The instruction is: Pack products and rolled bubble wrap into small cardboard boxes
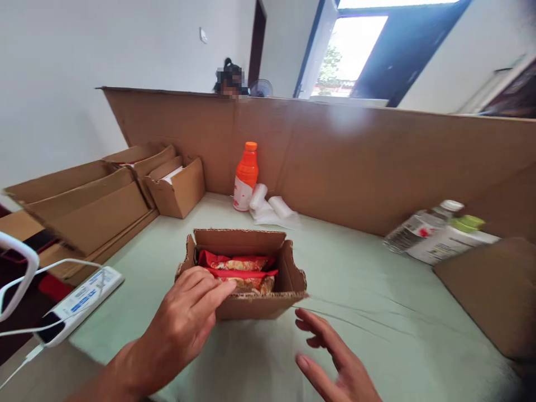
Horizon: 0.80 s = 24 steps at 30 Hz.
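Note:
A small open-topped cardboard box [255, 310] stands on the table in front of me. Inside it lie red-topped snack packets [247, 273], one behind the other, with printed food on them. My left hand [184, 312] is closed over the box's front left corner, its fingers above the rim and its thumb outside the front wall. The fingertips come close to the front packet; whether they touch it I cannot tell. Off the box's front right corner, my right hand [330, 357] is held open, fingers apart, with nothing in it.
Behind the box stand an orange-capped bottle [246, 178] and white plastic rolls [272, 209]. Cardboard boxes [176, 187] and a power strip [81, 304] are at left. A clear bottle [419, 229] and a green-capped white container [452, 243] lean at right. Beyond the cardboard wall [335, 156] is a person.

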Motion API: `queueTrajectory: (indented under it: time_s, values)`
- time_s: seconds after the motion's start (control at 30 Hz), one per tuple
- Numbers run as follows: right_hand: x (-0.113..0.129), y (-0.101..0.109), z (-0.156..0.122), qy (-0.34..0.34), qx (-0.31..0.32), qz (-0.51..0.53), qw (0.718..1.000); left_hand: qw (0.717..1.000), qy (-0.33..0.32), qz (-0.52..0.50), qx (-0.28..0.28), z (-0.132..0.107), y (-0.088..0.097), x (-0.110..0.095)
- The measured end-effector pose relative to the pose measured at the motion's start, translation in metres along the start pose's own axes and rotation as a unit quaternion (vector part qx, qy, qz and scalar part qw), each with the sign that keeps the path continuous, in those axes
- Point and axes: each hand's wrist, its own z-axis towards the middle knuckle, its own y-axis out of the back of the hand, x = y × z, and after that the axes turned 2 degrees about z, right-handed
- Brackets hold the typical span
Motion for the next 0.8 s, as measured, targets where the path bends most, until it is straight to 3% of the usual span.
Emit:
queueTrajectory:
  time_s: [0.07,0.17,0.23,0.33,0.43,0.6,0.7,0.8]
  values:
    - [-0.003,-0.007,0.004,-0.038,-0.023,-0.018,0.999,0.997,0.022,-0.010,-0.070,-0.012,-0.007,-0.005]
    - [-0.010,-0.019,0.004,-0.058,0.013,-0.009,0.998,0.966,0.173,-0.045,-0.188,-0.041,-0.025,0.004]
    - [-0.010,-0.024,0.005,-0.058,0.042,0.003,0.997,0.932,0.300,-0.105,-0.175,-0.062,-0.042,0.019]
    - [-0.006,-0.030,0.014,-0.033,0.056,0.018,0.998,0.879,0.424,-0.210,-0.065,-0.083,-0.072,0.043]
    - [-0.007,-0.033,0.031,-0.030,0.035,0.021,0.999,0.857,0.444,-0.262,-0.010,-0.077,-0.097,0.059]
    - [-0.024,-0.030,0.063,-0.066,-0.016,0.034,0.997,0.875,0.402,-0.270,-0.011,-0.031,-0.129,0.072]
    - [-0.034,-0.010,0.083,-0.064,0.024,0.065,0.996,0.873,0.403,-0.275,-0.022,-0.016,-0.147,0.078]
    - [-0.039,0.024,0.118,-0.040,0.040,0.039,0.998,0.865,0.425,-0.267,-0.018,-0.018,-0.160,0.080]
